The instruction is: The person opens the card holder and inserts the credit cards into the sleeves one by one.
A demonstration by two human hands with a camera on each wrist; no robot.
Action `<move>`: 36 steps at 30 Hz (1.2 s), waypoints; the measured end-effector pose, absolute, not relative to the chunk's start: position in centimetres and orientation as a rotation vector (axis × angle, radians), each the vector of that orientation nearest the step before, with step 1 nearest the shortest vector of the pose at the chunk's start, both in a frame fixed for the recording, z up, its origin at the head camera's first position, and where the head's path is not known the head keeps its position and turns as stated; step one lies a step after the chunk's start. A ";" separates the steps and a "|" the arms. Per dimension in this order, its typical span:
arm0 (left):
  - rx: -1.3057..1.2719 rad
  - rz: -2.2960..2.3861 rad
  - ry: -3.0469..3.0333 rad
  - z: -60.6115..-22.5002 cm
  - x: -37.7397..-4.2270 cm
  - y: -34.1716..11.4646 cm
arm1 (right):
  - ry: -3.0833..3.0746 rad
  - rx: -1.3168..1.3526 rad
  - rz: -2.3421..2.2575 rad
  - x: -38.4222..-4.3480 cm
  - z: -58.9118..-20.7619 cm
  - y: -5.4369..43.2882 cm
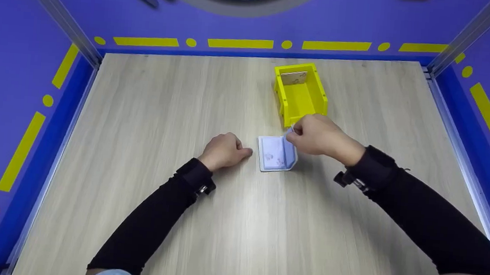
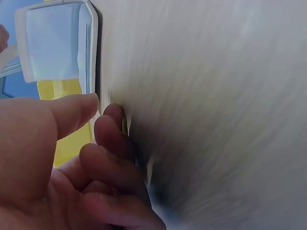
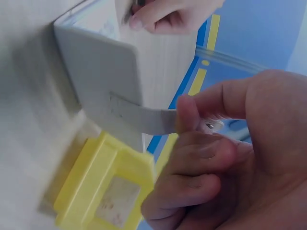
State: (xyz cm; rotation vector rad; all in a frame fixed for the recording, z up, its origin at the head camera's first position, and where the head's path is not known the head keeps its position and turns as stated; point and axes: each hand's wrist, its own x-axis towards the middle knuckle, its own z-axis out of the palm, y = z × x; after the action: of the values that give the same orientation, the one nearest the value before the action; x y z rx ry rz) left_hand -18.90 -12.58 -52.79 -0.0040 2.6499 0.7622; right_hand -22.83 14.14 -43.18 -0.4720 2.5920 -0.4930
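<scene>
A small notebook (image 1: pixel 273 153) with a pale cover lies partly opened on the table, its right cover raised. Between thumb and curled forefinger, my right hand (image 1: pixel 317 134) pinches the notebook's closing strap (image 3: pixel 153 120), which stretches out from the raised cover. My left hand (image 1: pixel 225 151) rests on the table just left of the notebook, apart from it in the head view. In the left wrist view its fingers (image 2: pixel 112 163) are loosely curled, the thumb stretches toward the notebook's edge, and nothing is seen held.
Behind the notebook stands a yellow bin (image 1: pixel 300 96), close to my right hand. A pale flat piece (image 1: pixel 293 77) with small marks leans at its far end. Blue panels (image 1: pixel 236 27) with yellow stripes border the wooden table (image 1: pixel 165 96).
</scene>
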 end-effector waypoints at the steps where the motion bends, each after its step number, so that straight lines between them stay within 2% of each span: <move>1: -0.002 0.766 2.649 -52.8 -18.9 -12.6 | 2.606 -0.487 -0.502 -22.8 -43.3 13.7; 10: 0.039 0.762 2.664 -52.8 -19.0 -12.6 | 2.580 -0.599 -0.661 -22.2 -45.3 10.4; 22: 0.027 0.746 2.673 -52.8 -19.0 -13.0 | 2.608 -0.695 -0.784 -21.9 -50.1 6.8; 30: 0.055 0.780 2.697 -54.0 -19.4 -13.6 | 2.561 -0.726 -0.672 -21.8 -51.8 6.9; 36: 0.017 0.750 2.688 -52.8 -19.0 -13.4 | 2.553 -0.672 -0.746 -22.5 -51.2 8.1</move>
State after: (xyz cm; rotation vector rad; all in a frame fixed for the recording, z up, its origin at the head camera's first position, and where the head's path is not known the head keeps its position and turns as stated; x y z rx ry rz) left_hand -18.95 -13.42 -52.78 0.0172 2.6884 0.7497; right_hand -22.46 8.11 -51.21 -0.6718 2.5525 -0.7462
